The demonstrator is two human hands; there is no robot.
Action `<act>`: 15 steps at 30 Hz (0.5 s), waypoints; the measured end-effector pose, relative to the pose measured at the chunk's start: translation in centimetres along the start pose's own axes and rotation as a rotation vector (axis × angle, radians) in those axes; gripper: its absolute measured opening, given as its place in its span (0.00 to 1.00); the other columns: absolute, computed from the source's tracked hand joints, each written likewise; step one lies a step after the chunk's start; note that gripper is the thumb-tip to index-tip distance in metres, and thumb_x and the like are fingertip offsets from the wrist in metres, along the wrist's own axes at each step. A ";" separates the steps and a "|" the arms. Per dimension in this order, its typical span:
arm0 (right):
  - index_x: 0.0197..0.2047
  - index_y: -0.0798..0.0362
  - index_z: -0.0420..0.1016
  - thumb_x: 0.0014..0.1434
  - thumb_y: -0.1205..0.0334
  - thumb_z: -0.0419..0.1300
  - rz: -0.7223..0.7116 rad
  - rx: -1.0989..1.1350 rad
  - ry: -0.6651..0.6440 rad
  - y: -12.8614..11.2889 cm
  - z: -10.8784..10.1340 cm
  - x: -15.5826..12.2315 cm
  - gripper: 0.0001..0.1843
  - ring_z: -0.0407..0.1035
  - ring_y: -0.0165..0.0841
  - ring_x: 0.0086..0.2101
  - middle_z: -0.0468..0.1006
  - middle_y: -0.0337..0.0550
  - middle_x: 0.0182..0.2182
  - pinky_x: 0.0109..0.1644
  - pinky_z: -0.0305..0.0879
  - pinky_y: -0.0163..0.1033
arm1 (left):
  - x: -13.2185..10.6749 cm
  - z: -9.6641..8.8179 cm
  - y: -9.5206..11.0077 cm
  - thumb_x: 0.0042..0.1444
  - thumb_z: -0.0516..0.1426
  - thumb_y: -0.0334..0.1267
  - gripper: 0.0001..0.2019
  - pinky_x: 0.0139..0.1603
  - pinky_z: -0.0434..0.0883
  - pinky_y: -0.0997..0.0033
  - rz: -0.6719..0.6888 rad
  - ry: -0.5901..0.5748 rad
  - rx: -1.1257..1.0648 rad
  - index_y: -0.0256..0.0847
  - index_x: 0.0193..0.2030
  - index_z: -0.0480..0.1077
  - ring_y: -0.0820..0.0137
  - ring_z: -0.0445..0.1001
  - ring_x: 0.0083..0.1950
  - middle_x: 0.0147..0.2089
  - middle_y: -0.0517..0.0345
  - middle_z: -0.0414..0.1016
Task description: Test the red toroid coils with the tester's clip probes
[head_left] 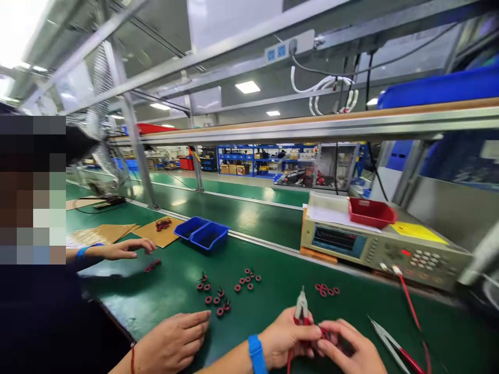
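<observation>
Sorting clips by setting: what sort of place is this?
Likely an electronics assembly line: a green bench strewn with small red wound coils, a bench test meter, and parts racks behind.

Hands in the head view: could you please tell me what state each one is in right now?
Left hand: closed on the red-handled pliers.
Right hand: closed on a small red part beside the pliers; its details are too small to tell.

Coils (247, 279) lie between bins (201, 234) and cutters (301, 307).
</observation>
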State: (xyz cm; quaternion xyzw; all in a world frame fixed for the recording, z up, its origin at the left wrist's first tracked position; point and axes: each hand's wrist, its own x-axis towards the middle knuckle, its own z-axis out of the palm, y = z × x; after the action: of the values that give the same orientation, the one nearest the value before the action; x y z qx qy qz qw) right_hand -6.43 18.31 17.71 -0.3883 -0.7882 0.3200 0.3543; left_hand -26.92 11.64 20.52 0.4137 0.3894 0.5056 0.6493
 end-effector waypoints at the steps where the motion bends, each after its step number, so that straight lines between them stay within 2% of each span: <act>1: 0.34 0.50 0.79 0.47 0.49 0.62 0.009 0.042 -0.009 -0.6 -0.2 -0.1 0.15 0.69 0.35 0.28 0.73 0.42 0.25 0.32 0.68 0.36 | 1.9 1.5 -1.0 0.32 0.68 0.46 0.23 0.20 0.61 0.79 -0.050 -0.041 -0.045 0.40 0.31 0.62 0.76 0.70 0.23 0.24 0.60 0.69; 3: 0.39 0.51 0.77 0.47 0.49 0.62 0.055 0.188 -0.035 -1.4 -0.7 -0.2 0.18 0.67 0.34 0.29 0.72 0.42 0.28 0.28 0.67 0.35 | 4.3 3.0 -2.5 0.36 0.67 0.45 0.23 0.21 0.61 0.83 -0.087 -0.085 -0.107 0.38 0.32 0.59 0.78 0.70 0.24 0.26 0.61 0.69; 6: 0.44 0.52 0.74 0.49 0.46 0.60 0.133 0.383 -0.028 -1.3 -1.6 -0.1 0.23 0.64 0.30 0.26 0.71 0.43 0.32 0.22 0.64 0.33 | 4.9 2.7 -3.0 0.41 0.65 0.44 0.22 0.22 0.61 0.85 -0.098 -0.111 -0.151 0.38 0.34 0.57 0.80 0.70 0.25 0.31 0.57 0.72; 10: 0.39 0.54 0.75 0.51 0.47 0.60 0.138 0.389 0.069 -1.0 -2.3 0.1 0.20 0.61 0.27 0.24 0.69 0.41 0.30 0.21 0.63 0.32 | 4.1 2.0 -2.3 0.46 0.63 0.43 0.19 0.24 0.62 0.85 -0.106 -0.121 -0.152 0.38 0.35 0.57 0.82 0.69 0.24 0.34 0.54 0.73; 15: 0.35 0.53 0.75 0.51 0.49 0.61 0.080 0.343 0.066 -1.6 -2.2 0.1 0.16 0.62 0.28 0.26 0.69 0.41 0.30 0.21 0.62 0.31 | 4.2 2.3 -2.4 0.47 0.63 0.43 0.18 0.24 0.61 0.84 -0.107 -0.140 -0.131 0.37 0.34 0.58 0.82 0.68 0.24 0.34 0.54 0.72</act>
State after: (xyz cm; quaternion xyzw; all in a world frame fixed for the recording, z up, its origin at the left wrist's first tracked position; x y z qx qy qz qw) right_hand -5.29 18.12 20.17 -0.3637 -0.6938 0.4507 0.4280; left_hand -23.20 15.10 18.78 0.3833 0.3308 0.4643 0.7267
